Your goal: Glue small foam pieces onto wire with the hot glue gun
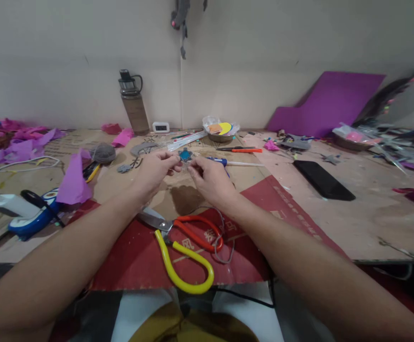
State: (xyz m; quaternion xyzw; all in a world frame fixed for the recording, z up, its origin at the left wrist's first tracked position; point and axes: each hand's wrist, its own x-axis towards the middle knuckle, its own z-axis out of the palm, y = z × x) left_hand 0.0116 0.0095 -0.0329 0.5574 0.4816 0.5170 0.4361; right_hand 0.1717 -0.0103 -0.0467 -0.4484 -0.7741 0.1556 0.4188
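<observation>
- Small teal piece is up between the two hands, just above the far half of the brown cardboard, not set down, so handling looks midway
- Left hand: fingers bent and pinched at the left edge of the teal piece, seem to be gripping it
- Right hand: fingers curled in at the right side of the piece, tips very close to it; cannot tell whether they grip it or something thin beside it
- Done, as far as shown: teal piece is already a separate small shape; grey star to the left and another star far right look already shaped, both lying loose on the counter
- Left: teal piece is not joined to either star, nor laid with them; how much work remains cannot be told from here
- Scissors lie near, red and yellow handles spread, on the red printed sheet, no hand on them, so no cutting right now
- Thin grey cord lies loosely looped by the red handle, neither end clear
- Grey yarn ball sits at left beside purple paper, untouched; black phone lies right, well apart from both hands
</observation>
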